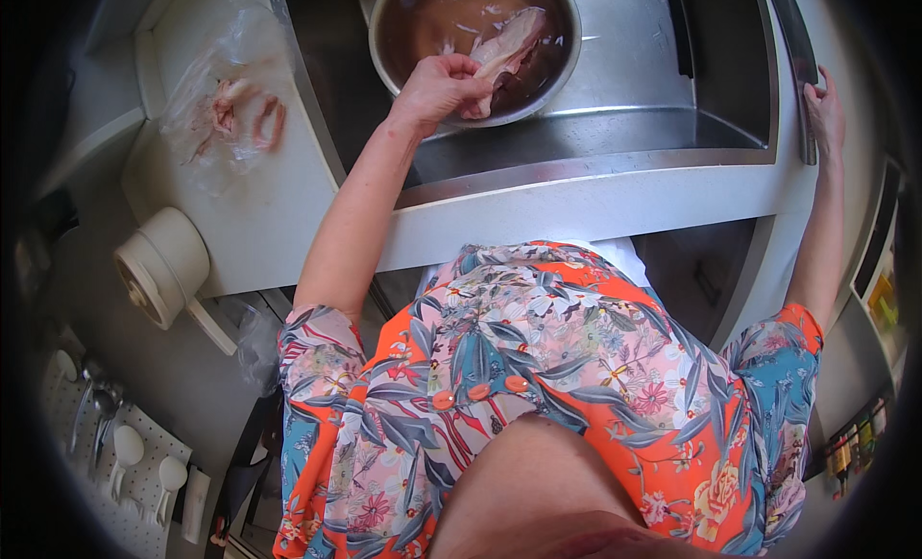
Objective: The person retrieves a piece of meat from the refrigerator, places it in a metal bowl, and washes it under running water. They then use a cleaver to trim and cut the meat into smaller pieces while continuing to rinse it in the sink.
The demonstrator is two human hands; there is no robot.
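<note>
My left hand (450, 91) pinches one end of a piece of raw meat (504, 47) over a round metal basin (573, 65). The basin holds reddish-brown water, and the far part of the meat rests at the water's surface. It stands at the left of a stainless steel sink (619, 119). At the far right my right hand (825, 112) is at the edge of a long dark object beside the sink, perhaps a knife (805, 91); its fingers are partly hidden, and the grip cannot be made out.
Left of the sink, a clear plastic bag (241, 44) with raw meat scraps (230, 112) lies on the white counter (295, 227). A cream pot with a handle (169, 260) is near the counter's edge. Spoons and ladles (128, 447) are at the lower left.
</note>
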